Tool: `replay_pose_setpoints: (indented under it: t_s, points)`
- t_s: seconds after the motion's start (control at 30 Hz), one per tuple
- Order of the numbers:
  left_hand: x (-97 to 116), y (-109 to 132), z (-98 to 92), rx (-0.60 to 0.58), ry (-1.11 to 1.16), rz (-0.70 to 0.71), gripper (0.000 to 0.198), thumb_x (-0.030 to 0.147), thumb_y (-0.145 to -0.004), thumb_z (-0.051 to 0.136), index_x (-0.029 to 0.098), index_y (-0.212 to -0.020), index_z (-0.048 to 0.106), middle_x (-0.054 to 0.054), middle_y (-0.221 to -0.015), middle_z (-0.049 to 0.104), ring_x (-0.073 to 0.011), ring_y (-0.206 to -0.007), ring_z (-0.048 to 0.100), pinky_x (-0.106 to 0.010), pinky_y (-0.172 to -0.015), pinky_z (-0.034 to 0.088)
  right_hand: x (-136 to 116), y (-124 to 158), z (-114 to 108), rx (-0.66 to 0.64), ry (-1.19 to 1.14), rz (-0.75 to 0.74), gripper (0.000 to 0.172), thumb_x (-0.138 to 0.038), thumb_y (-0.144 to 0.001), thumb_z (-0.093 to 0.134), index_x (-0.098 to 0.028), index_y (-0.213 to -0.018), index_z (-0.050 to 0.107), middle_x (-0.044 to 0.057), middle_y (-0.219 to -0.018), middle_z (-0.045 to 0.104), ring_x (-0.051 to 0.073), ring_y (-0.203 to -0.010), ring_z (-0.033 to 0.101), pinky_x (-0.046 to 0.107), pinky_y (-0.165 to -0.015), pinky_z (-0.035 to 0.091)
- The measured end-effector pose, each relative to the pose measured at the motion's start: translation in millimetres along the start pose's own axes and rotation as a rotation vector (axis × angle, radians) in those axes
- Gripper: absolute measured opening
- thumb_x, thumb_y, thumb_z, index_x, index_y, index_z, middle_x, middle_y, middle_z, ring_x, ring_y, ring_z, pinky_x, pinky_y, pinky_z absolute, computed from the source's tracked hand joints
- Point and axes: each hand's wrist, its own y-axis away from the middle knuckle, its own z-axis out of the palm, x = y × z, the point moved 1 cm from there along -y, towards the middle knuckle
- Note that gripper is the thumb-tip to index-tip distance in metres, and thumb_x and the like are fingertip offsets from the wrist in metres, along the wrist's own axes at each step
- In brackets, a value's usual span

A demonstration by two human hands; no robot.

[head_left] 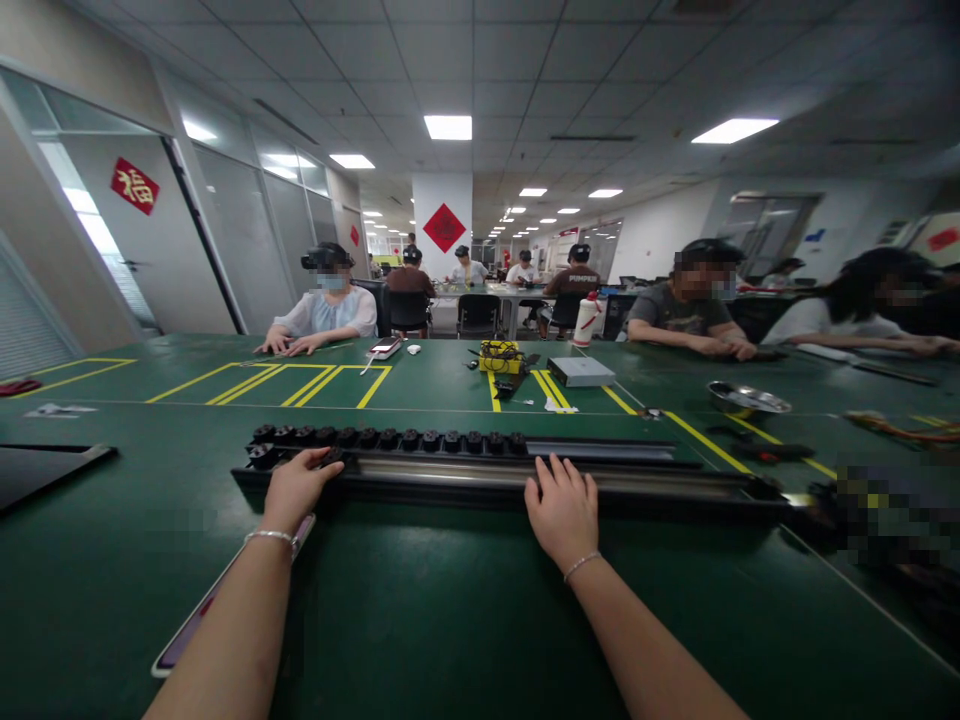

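Observation:
A long black rail with a shiny metal channel (450,472) lies across the table before me. Behind it runs a second rail (600,450), its left part filled with a row of several small black knob-like parts (410,440). My left hand (298,490) is at the left end of the front rail, thumb and fingers closed on a similar black part (331,457), which they partly hide. Another black part (261,456) sits left of that hand. My right hand (564,508) rests on the front rail right of its middle, fingers stretched and holding nothing.
A phone (174,645) lies under my left forearm. A dark tray-like panel (52,470) is at left. Farther back are a yellow object with black cables (501,357), a grey box (580,372), a white bottle (589,320) and a metal bowl (748,397). Several people sit around.

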Motion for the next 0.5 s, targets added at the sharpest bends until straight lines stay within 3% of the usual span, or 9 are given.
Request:
replay_pose_setpoints:
  t_s: [0.2,0.5]
  points:
    - [-8.9,-6.4,2.8,0.001,-0.027,0.013,0.048,0.041,-0.063,0.064,0.019,-0.106,0.062,-0.009,-0.105,0.067,-0.0231,-0.100,0.060,-0.033,-0.086,0.045,0.1,0.3,-0.2,0.006,-0.001,-0.007,0.046,-0.036,-0.087,0.033,-0.019,-0.125,0.052,0.008,-0.133,0.046,0.026,-0.125,0.035,0.044,-0.103,0.016]
    - [5.5,4.1,-2.2,-0.015,-0.018,0.024,0.043,0.036,-0.065,0.063,0.017,-0.104,0.062,-0.010,-0.106,0.067,-0.0223,-0.102,0.059,-0.032,-0.090,0.044,-0.4,0.6,-0.1,0.020,-0.005,-0.005,0.046,-0.037,-0.087,0.034,-0.019,-0.125,0.052,0.008,-0.133,0.047,0.026,-0.124,0.035,0.043,-0.103,0.016]
